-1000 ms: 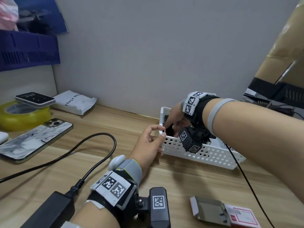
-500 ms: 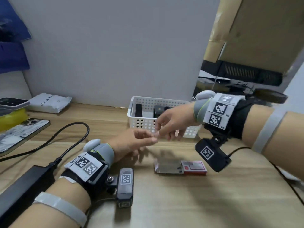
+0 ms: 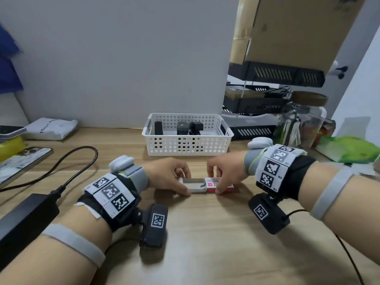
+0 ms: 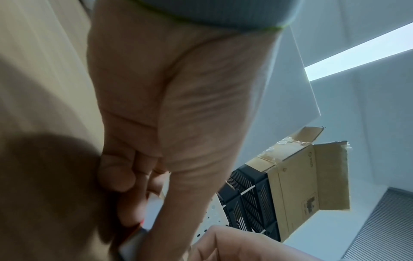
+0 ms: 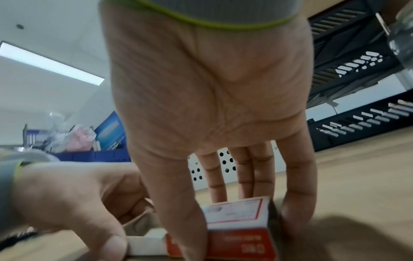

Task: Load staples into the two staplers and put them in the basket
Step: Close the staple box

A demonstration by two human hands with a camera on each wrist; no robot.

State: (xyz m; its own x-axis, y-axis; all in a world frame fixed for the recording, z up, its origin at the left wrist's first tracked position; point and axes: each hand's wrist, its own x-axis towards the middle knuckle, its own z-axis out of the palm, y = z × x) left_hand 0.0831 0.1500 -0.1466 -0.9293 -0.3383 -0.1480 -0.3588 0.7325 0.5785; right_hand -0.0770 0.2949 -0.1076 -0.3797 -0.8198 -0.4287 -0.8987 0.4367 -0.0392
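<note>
A white perforated basket (image 3: pixel 187 146) stands at the back of the wooden table, with dark staplers (image 3: pixel 158 127) (image 3: pixel 189 128) lying inside it. In front of it a small staple box lies on the table, half slid open. My left hand (image 3: pixel 186 184) pinches the grey-white inner tray (image 3: pixel 194 185) between thumb and fingers. My right hand (image 3: pixel 213 182) pinches the red sleeve (image 3: pixel 210 185) from above. In the right wrist view the thumb and fingers straddle the red sleeve (image 5: pixel 236 227), and the tray (image 5: pixel 147 242) sticks out toward my left hand (image 5: pixel 89 203). The left wrist view is blurred.
A black power brick (image 3: pixel 24 219) with its cable (image 3: pixel 82 155), a phone (image 3: pixel 22 163) and a white pouch (image 3: pixel 51 128) lie at the left. Black trays (image 3: pixel 253 130), a glass jar (image 3: pixel 302 124) and a green bag (image 3: pixel 353 149) crowd the right; a cardboard box (image 3: pixel 298 27) hangs overhead.
My right hand has come out of the basket. Both hands have dropped toward me and taken hold of the staple box. The view has swung to the right.
</note>
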